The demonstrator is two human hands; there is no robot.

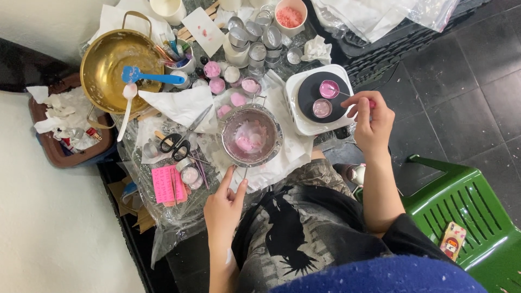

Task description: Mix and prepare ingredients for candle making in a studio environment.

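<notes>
The left hand (223, 209), low in the middle, pinches the handle of the metal pot (251, 135) above it. The right hand (372, 116), fingers closed, seems to hold a thin stick reaching the small pink tin (329, 89).

Two small tins of pink wax sit on the round black hotplate (320, 97), one (329, 89) at twelve o'clock, the other (322, 108) at six. One steel pouring pot (251, 135), one gold bowl (111, 68), one pair of scissors (176, 145), one green chair (467, 211).
</notes>
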